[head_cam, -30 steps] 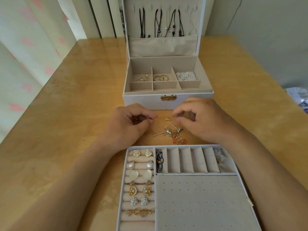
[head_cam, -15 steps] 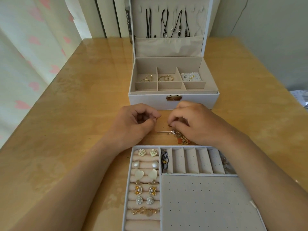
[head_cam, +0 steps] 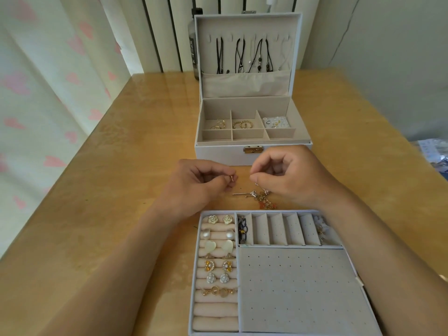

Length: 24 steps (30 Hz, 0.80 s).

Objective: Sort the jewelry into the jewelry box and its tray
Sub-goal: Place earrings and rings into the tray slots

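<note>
The white jewelry box (head_cam: 223, 152) stands open at mid-table, necklaces hanging in its lid and rings and beads in its rear compartments. Its tray (head_cam: 291, 287) lies nearest me, with several earring pairs on the left rolls. Between box and tray sits a small pile of loose jewelry (head_cam: 260, 198), including a silver pin and orange charms. My left hand (head_cam: 196, 187) pinches a small gold earring stud (head_cam: 232, 184) just above the table. My right hand (head_cam: 288, 175) hovers over the pile, thumb and forefinger pinched on a tiny piece too small to identify.
A dark bottle (head_cam: 194, 52) stands behind the box's left side. Curtains hang to the left, a wall to the right, and some plastic packets (head_cam: 434, 154) lie at the table's right edge. Bare wooden tabletop (head_cam: 121, 166) spreads left of my hands.
My right hand has lifted from the pile with its fingers pinched. The left hand's stud now shows beyond its fingertips. The camera has tilted up, showing more of the lid.
</note>
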Each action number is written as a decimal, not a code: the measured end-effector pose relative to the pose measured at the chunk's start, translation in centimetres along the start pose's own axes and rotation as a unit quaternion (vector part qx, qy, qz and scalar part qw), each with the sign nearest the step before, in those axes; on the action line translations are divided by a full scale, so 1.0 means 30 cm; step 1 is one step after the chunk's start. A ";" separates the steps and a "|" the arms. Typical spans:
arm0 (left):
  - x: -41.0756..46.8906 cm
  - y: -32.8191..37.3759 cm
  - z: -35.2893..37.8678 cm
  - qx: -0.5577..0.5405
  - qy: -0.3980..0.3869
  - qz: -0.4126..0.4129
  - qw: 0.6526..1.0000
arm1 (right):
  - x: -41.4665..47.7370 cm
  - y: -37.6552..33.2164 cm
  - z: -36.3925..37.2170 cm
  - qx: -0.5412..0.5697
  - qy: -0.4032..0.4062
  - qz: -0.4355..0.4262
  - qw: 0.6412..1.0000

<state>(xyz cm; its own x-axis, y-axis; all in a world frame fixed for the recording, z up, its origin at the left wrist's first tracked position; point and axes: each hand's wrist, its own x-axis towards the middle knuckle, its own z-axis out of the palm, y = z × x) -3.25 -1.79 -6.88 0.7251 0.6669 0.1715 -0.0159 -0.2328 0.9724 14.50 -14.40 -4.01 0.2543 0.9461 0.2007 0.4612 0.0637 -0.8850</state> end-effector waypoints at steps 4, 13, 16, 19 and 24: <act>-0.024 0.072 -0.017 -0.005 -0.011 0.033 0.999 | -0.022 -0.057 0.007 0.036 -0.024 0.003 0.999; -0.215 0.143 -0.041 -0.002 -0.033 0.032 0.999 | -0.150 -0.142 0.082 0.104 -0.048 -0.008 0.993; -0.280 0.151 -0.049 0.001 -0.031 0.024 0.999 | -0.199 -0.150 0.122 0.106 -0.054 -0.014 0.993; -0.345 0.156 -0.057 0.013 -0.033 0.016 0.999 | -0.249 -0.160 0.157 0.099 -0.057 -0.024 0.993; -0.437 0.126 -0.075 0.105 -0.031 0.019 0.994 | -0.323 -0.174 0.200 0.006 -0.044 -0.017 0.999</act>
<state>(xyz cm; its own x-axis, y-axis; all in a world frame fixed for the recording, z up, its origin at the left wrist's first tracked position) -14.36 -9.84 -5.10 0.7682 0.6111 0.1912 0.0948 -0.4038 0.9099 4.51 -22.00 -3.85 0.1621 0.9675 0.1940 0.4589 0.1002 -0.8828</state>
